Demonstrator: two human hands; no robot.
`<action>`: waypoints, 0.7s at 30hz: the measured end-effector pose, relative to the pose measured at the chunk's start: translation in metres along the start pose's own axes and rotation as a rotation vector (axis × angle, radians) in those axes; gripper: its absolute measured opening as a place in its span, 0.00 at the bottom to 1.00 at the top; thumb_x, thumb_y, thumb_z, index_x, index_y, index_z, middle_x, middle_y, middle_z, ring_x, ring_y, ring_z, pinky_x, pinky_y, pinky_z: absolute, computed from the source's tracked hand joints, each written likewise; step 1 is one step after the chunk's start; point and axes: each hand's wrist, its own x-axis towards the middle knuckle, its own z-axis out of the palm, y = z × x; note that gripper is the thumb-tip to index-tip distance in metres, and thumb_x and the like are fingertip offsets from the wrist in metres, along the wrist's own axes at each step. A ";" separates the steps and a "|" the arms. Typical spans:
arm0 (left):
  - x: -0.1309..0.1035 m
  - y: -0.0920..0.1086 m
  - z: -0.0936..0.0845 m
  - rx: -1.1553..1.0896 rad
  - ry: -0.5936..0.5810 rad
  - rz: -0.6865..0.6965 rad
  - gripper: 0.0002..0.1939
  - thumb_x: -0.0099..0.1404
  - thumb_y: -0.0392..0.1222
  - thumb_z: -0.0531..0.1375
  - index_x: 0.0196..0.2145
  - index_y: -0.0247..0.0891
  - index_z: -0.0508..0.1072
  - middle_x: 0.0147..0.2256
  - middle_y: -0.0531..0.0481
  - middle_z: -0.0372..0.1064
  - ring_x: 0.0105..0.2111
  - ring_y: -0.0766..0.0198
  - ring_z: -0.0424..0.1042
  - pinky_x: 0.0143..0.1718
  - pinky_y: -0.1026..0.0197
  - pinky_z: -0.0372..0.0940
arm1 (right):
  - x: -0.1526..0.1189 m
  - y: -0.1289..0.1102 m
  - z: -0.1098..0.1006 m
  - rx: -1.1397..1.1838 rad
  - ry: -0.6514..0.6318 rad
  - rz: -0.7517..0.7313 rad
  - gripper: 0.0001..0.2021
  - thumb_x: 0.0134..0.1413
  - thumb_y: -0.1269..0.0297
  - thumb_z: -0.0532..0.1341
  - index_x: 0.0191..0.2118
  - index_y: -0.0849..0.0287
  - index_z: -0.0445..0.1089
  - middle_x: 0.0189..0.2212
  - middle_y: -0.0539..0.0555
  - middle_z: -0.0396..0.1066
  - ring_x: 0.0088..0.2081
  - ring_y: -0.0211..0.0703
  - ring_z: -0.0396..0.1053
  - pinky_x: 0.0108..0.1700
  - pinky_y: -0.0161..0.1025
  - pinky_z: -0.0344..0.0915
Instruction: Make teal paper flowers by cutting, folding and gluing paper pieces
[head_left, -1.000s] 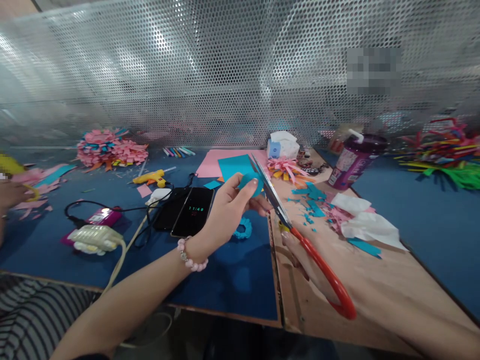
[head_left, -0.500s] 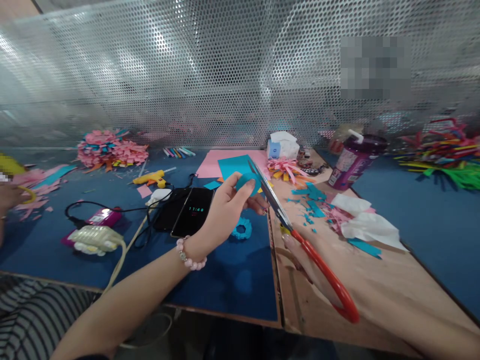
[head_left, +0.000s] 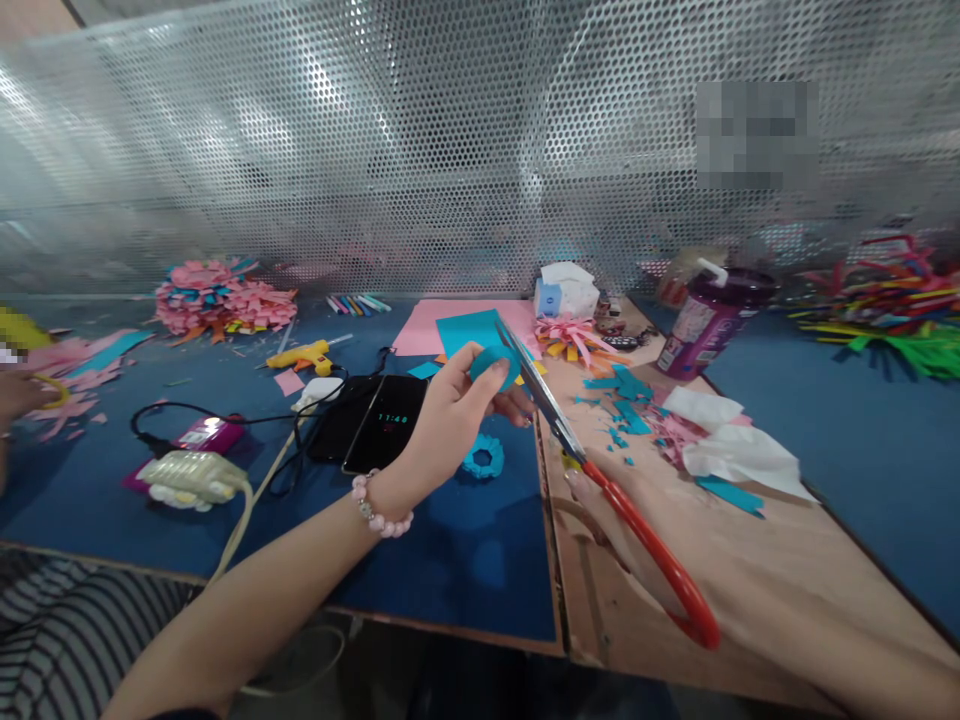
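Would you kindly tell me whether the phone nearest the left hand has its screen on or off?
On: glowing clock digits show on the dark phone.

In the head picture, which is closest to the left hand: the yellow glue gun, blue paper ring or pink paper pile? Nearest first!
1. Blue paper ring: on the table, close by the left hand.
2. Yellow glue gun: off to the left.
3. Pink paper pile: farther left, toward the back.

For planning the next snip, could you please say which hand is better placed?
Probably the right hand: it holds the red-handled scissors, blades beside the round blue paper the left hand pinches.
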 end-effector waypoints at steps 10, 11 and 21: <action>0.001 0.001 -0.004 -0.002 0.010 0.012 0.06 0.67 0.43 0.56 0.35 0.40 0.62 0.25 0.54 0.72 0.23 0.68 0.72 0.29 0.61 0.70 | 0.010 0.006 0.014 -0.016 0.172 0.014 0.16 0.67 0.58 0.48 0.29 0.55 0.63 0.28 0.53 0.68 0.32 0.38 0.68 0.34 0.31 0.68; 0.001 0.001 -0.004 0.001 0.013 0.015 0.06 0.67 0.43 0.56 0.35 0.40 0.62 0.25 0.54 0.72 0.23 0.68 0.72 0.29 0.61 0.70 | 0.010 0.007 0.014 -0.016 0.177 0.013 0.16 0.67 0.58 0.48 0.29 0.55 0.63 0.28 0.53 0.68 0.33 0.38 0.68 0.34 0.32 0.69; 0.005 0.002 -0.007 -0.008 0.067 -0.003 0.10 0.64 0.41 0.60 0.38 0.41 0.59 0.24 0.56 0.71 0.24 0.68 0.73 0.27 0.64 0.69 | 0.006 0.006 0.004 -0.019 0.138 -0.020 0.14 0.64 0.54 0.52 0.31 0.55 0.65 0.27 0.52 0.68 0.29 0.37 0.67 0.30 0.32 0.67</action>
